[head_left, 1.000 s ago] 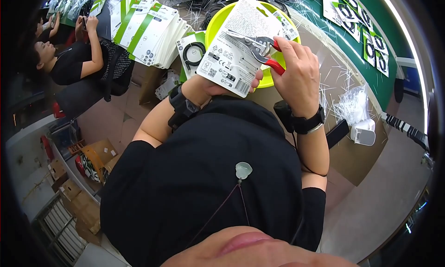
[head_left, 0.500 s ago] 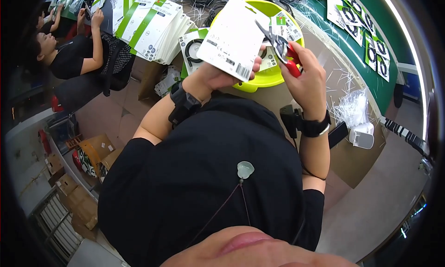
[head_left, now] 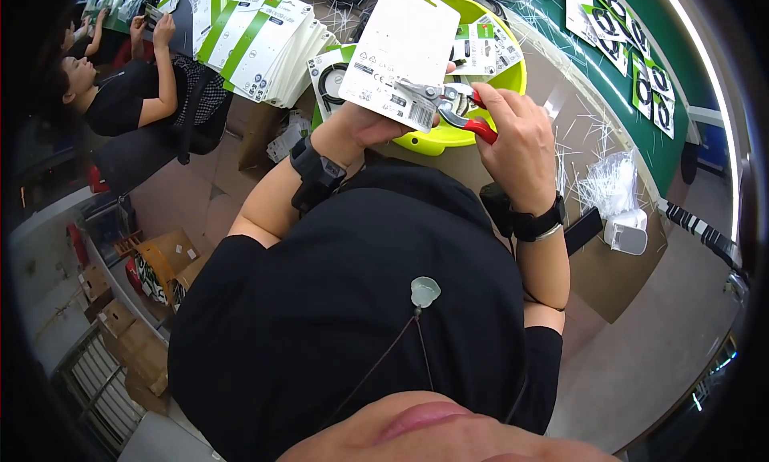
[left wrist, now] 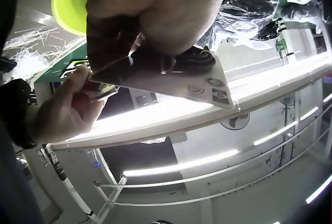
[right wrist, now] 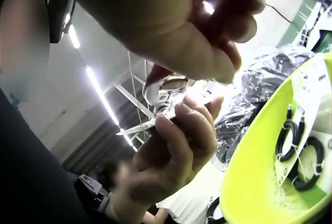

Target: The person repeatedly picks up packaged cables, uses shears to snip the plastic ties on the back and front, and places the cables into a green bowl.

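Note:
My left hand (head_left: pixel 372 127) holds a white packaging card (head_left: pixel 404 41) from below, its printed back with a barcode facing up. In the left wrist view, a coiled black cable (left wrist: pixel 194 62) is fastened on the card's underside. My right hand (head_left: pixel 521 141) grips red-handled snips (head_left: pixel 450 97), whose metal blades lie over the card's lower part near the barcode. From the right wrist, the snips' metal pivot (right wrist: pixel 165 98) shows just above the card's edge, beside the left hand's curled fingers (right wrist: pixel 181 130).
Behind the card stands a yellow-green basin (head_left: pixel 519 77) with carded cables in it. A stack of green-and-white cards (head_left: pixel 268 49) is at the left, near another seated person (head_left: pixel 128 101). White tie clippings (head_left: pixel 605 185) litter the right; more carded cables (head_left: pixel 653 93) lie on the green surface.
The snips swung away to the right of the card with their blades pointing up, then came back over its lower part. The card has shifted slightly up and left.

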A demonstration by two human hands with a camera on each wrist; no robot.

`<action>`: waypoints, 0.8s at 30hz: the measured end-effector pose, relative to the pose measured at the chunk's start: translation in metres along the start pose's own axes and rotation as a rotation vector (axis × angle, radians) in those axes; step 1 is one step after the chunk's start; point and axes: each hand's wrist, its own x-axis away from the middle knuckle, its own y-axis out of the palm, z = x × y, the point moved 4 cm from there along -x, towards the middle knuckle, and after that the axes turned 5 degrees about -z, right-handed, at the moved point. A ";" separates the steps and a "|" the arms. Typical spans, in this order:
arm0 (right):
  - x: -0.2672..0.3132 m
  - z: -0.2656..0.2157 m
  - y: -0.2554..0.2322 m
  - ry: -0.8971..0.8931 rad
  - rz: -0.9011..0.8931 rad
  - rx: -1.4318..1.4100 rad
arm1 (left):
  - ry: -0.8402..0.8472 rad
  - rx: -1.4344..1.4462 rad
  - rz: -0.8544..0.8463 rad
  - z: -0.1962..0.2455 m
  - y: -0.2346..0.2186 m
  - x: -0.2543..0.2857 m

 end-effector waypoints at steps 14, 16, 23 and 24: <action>0.011 0.025 -0.019 0.229 0.019 -0.248 | 0.160 -0.448 0.352 0.042 0.001 0.015; 0.011 0.019 -0.016 0.162 0.000 -0.047 | 0.226 -0.516 0.371 0.041 0.005 0.015; 0.008 0.002 -0.004 0.104 -0.062 0.090 | 0.342 -0.753 0.388 0.041 0.019 0.016; 0.007 0.002 -0.002 0.116 -0.086 0.078 | 0.368 -0.820 0.386 0.043 0.020 0.016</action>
